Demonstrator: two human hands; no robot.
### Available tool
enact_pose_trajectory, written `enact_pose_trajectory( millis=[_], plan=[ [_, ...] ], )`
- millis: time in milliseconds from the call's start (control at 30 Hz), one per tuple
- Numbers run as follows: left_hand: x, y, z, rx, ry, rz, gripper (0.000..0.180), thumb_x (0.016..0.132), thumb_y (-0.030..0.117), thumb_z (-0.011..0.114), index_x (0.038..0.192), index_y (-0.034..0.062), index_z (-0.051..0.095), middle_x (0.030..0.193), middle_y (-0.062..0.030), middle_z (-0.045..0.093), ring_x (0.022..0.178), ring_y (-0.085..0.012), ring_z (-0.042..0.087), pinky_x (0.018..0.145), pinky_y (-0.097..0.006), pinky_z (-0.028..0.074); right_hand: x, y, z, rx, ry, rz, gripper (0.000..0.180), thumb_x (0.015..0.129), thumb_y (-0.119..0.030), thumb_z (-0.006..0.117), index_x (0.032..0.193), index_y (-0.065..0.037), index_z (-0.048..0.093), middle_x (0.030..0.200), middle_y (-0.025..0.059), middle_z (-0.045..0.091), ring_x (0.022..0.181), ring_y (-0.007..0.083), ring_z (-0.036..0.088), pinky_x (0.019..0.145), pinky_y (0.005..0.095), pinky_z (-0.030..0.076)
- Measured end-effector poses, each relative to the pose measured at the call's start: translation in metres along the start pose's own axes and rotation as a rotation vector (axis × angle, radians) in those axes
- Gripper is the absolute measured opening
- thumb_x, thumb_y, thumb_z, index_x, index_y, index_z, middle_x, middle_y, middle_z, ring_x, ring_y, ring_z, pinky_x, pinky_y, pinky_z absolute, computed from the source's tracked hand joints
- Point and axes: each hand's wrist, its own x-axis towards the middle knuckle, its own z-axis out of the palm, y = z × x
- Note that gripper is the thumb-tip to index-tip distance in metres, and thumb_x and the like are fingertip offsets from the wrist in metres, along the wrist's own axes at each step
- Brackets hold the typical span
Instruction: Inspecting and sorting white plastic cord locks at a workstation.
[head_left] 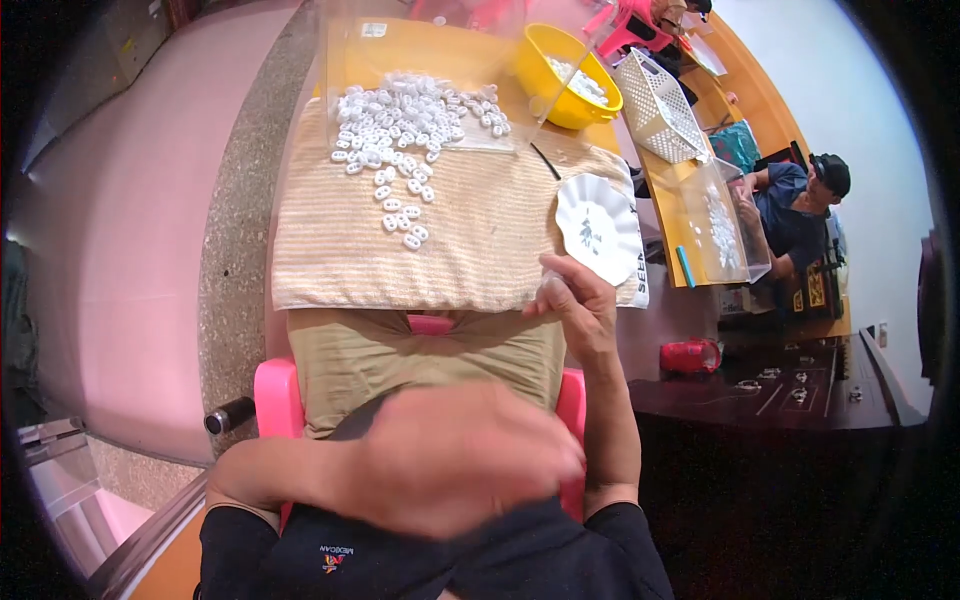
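Note:
My left hand [470,455] is raised in front of my torso, smeared by motion, so its fingers cannot be read. At the near right edge of the towel, my right hand [577,305] is closed in a pinch; whatever lies between the fingertips is too small to make out. Just beyond it stands a white scalloped dish [575,222] with small dark bits in its middle. Many small white oval plastic pieces [395,125], each with two dark holes, lie heaped at the far left of the striped beige towel [460,240]. A trail of them runs toward me.
A clear plastic screen [425,50] stands over the heap. Beyond the dish are a thin black stick [546,161], a yellow basin [533,75] of white pieces and a white perforated basket [655,115]. A person [800,200] sits at another table on the right.

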Motion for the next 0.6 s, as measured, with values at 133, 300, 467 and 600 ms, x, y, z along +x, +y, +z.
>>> enact_pose_trajectory(
  millis=[133, 300, 467, 600],
  plan=[
    [0.028, 0.028, -0.008, -0.106, -0.346, 0.23, 0.017, 0.089, 0.007, 0.059, 0.098, -0.005, 0.068, 0.103, -0.0244, 0.065, 0.082, -0.0297, 0.066, 0.071, -0.036, 0.057, -0.002, -0.003, -0.01, -0.026, 0.04, -0.019, 0.026, 0.092, -0.012, 0.061, 0.112, 0.005, 0.056, 0.075, 0.0044, 0.058, 0.066, 0.0124, 0.059, 0.066, 0.0306, 0.056],
    [0.057, 0.049, 0.016, -0.067, -0.035, 0.265, 0.007, 0.071, 0.006, 0.068, 0.072, 0.0001, 0.072, 0.065, -0.0119, 0.064, 0.049, -0.0179, 0.059, 0.044, -0.025, 0.046, 0.0, -0.004, -0.014, -0.129, 0.131, 0.027, 0.017, 0.089, -0.002, 0.062, 0.105, 0.005, 0.058, 0.076, 0.0056, 0.061, 0.065, 0.0117, 0.061, 0.066, 0.0315, 0.059],
    [0.06, 0.059, 0.019, 0.055, 0.04, 0.27, 0.01, 0.066, 0.009, 0.07, 0.07, -0.0007, 0.07, 0.061, -0.009, 0.063, 0.046, -0.0152, 0.057, 0.042, -0.022, 0.044, -0.002, 0.004, -0.02, -0.189, 0.17, 0.009, 0.013, 0.089, 0.0, 0.061, 0.1, 0.005, 0.06, 0.075, 0.0048, 0.061, 0.065, 0.0101, 0.061, 0.067, 0.0318, 0.06],
    [0.06, 0.072, 0.043, 0.136, 0.475, 0.057, 0.007, 0.067, 0.008, 0.069, 0.065, 0.0015, 0.068, 0.06, -0.0065, 0.063, 0.047, -0.0145, 0.058, 0.041, -0.022, 0.042, 0.001, 0.015, -0.024, -0.211, 0.225, -0.082, 0.014, 0.09, -0.002, 0.061, 0.102, 0.006, 0.061, 0.075, 0.0042, 0.061, 0.065, 0.0095, 0.06, 0.065, 0.0299, 0.059]
  ],
)
